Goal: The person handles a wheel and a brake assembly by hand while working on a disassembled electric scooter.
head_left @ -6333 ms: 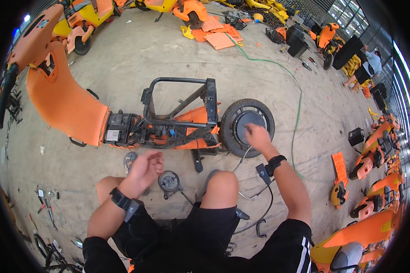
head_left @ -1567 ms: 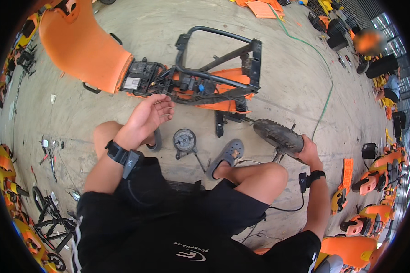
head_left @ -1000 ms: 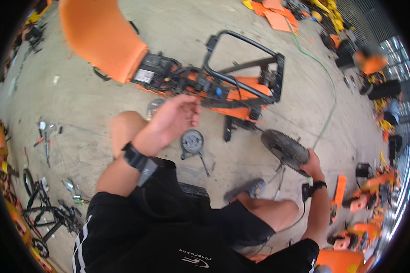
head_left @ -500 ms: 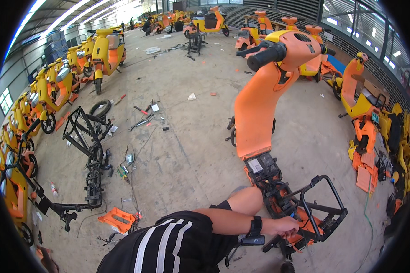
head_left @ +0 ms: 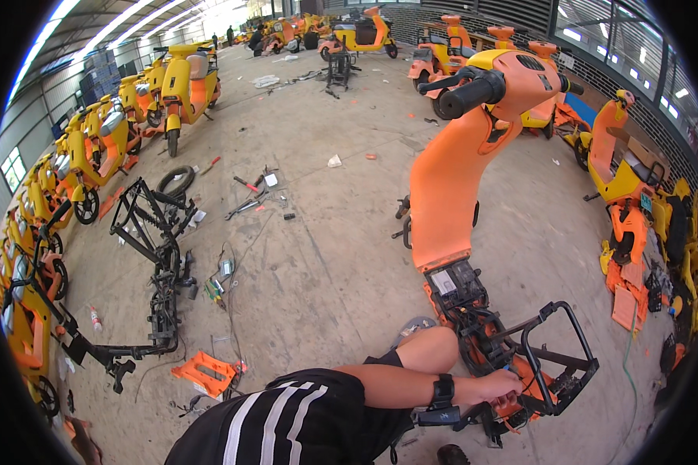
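Standing near right: one stripped orange scooter [head_left: 444,198], its black rear frame [head_left: 584,335] just beside the left hand [head_left: 499,387], extending right of the fingers. Fingers: half-curled; cannot tell whether they grip anything. Far left: yellow scooter [head_left: 180,89], upright.

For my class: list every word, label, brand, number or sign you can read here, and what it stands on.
No text reads clearly.
Pale label on the partly stripped orange scooter: too small to read.
Green plate on the yellow scooter at far right: too small to read.
Black box by the left hand: faint marks, too small to read.
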A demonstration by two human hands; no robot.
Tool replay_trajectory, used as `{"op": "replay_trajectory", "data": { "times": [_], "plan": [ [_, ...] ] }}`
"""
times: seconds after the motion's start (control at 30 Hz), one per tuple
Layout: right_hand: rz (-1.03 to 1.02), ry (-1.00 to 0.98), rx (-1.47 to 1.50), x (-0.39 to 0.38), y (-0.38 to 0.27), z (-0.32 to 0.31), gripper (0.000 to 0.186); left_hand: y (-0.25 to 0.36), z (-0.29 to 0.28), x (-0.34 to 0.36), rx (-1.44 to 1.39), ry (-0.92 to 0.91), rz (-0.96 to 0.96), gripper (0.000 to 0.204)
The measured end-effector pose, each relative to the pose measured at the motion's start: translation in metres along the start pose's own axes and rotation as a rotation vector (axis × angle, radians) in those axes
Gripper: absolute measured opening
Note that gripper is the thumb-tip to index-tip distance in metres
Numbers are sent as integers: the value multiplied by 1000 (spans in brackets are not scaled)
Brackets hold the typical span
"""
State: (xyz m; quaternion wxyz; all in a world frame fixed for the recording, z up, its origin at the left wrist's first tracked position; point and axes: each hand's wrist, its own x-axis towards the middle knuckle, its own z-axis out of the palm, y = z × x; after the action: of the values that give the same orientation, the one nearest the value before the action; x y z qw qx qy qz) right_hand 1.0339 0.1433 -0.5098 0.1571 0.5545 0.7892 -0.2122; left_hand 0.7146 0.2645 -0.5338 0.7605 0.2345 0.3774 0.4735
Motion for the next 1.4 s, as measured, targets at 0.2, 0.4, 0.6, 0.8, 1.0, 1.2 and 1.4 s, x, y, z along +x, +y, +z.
{"op": "replay_trajectory", "data": {
  "times": [0.2, 0.4, 0.6, 0.8, 1.0, 1.2, 1.4],
  "plan": [
    [-57, 127, -124, 20, 62, 45, 52, -1, -29, 21, 179, 90, 63, 16],
    [-197, 274, -27, 51, 22, 3, 52, -42, -94, 60, -78, 513, -170, 13],
    [-226, 176, -23, 71, -4, -16, 53, -214, -230, 58, 679, 1073, -224, 19],
    [-215, 167, -11, 78, -5, -12, 53, -268, -242, -2, 970, 1034, -501, 32],
    [-224, 187, -16, 78, 0, -24, 46, -299, -252, 7, 971, 1106, -381, 28],
    [-208, 181, 10, 80, 12, -16, 47, -313, -262, 6, 999, 924, -508, 23],
    [-225, 163, -96, 84, 23, -12, 52, -469, -359, 24, 1325, 1105, -664, 24]
  ]
}}
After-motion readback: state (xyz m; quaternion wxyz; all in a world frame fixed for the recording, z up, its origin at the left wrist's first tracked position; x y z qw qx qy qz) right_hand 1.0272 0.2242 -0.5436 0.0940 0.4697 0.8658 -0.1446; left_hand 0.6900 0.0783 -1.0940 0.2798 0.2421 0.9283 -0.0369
